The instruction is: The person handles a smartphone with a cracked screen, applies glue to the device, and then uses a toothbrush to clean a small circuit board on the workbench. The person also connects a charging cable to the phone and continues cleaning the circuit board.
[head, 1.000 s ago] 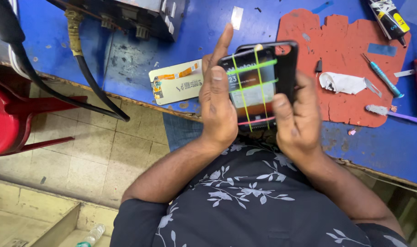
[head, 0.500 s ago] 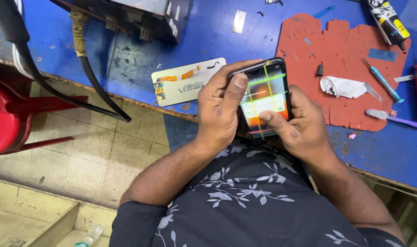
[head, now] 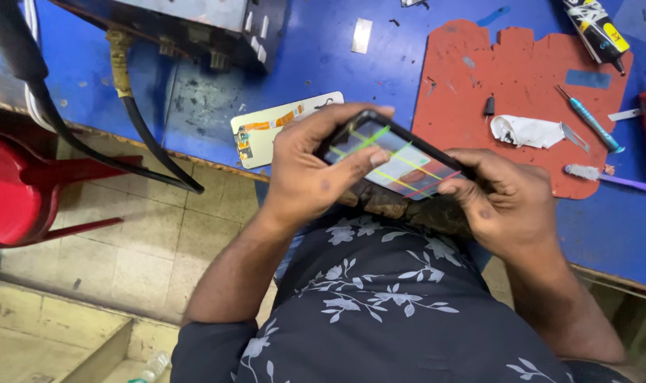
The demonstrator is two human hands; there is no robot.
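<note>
Left hand (head: 305, 174) and right hand (head: 507, 202) both closed around phone (head: 394, 162), held tilted above lap, just off blue counter (head: 323, 78) edge. Screen shows coloured lines. Loose grip could let phone slip, fall to floor (head: 124, 262).

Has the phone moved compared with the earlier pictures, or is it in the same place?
Yes. The phone, held by both hands, has tipped from nearly upright to flatter and sits lower, off the red mat edge it overlapped before.

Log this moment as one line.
left hand: grips phone | right hand: grips phone | screen: lit, coloured lines | over: blue bench
</note>
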